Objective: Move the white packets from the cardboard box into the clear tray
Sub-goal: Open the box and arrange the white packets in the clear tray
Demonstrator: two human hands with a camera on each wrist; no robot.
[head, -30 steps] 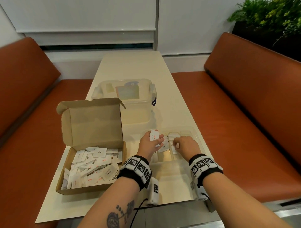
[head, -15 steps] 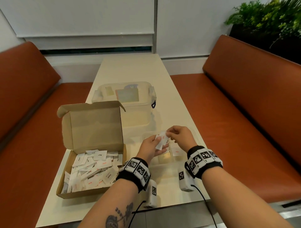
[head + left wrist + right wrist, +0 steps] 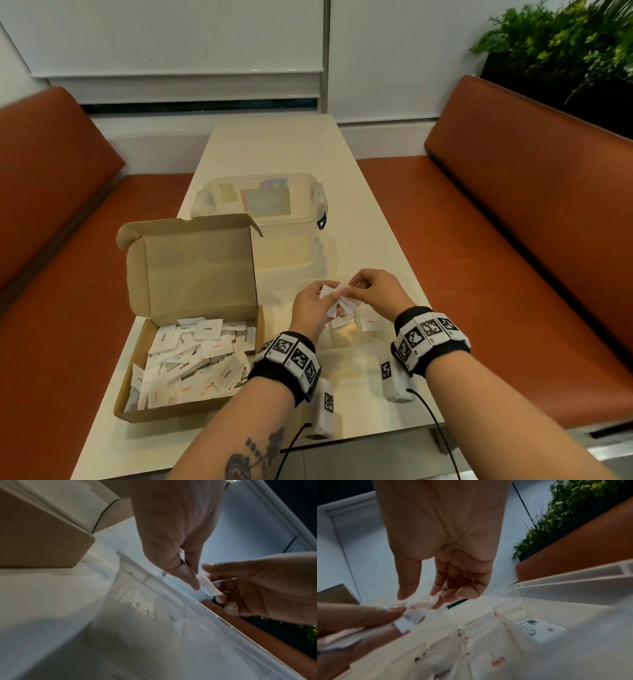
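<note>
While both my hands meet over the tray [image 3: 346,344], my left hand [image 3: 313,310] has thumb and fingers pinched on a small fan of packets [image 3: 334,296], held just above the tray's compartments. My right hand [image 3: 375,294] pinches the far end of one packet in that fan, thumb against forefinger, other fingers curled loosely. From the left wrist view the packets [image 3: 208,586] sit edge-on between my left thumb and forefinger, with the right hand's [image 3: 267,586] fingertips touching their free end.

Print: tray packets read "Salt" [image 3: 498,661] in red; another there shows black lettering, probably "Pepper", partly cut off. In the box [image 3: 137,407] at the table's near left corner, the loose heap of packets [image 3: 191,363] carries red and black words, "Pepper" and "Sugar" legible on a few, the rest too small. Box lid stands open, upright.

Tray lies at the table's [image 3: 274,144] near right edge, just beside the box. A lidded clear tub [image 3: 260,205] sits behind both, mid-table, its sticker unreadable. A white remote-like device [image 3: 539,630] lies in the tray's right part.
</note>
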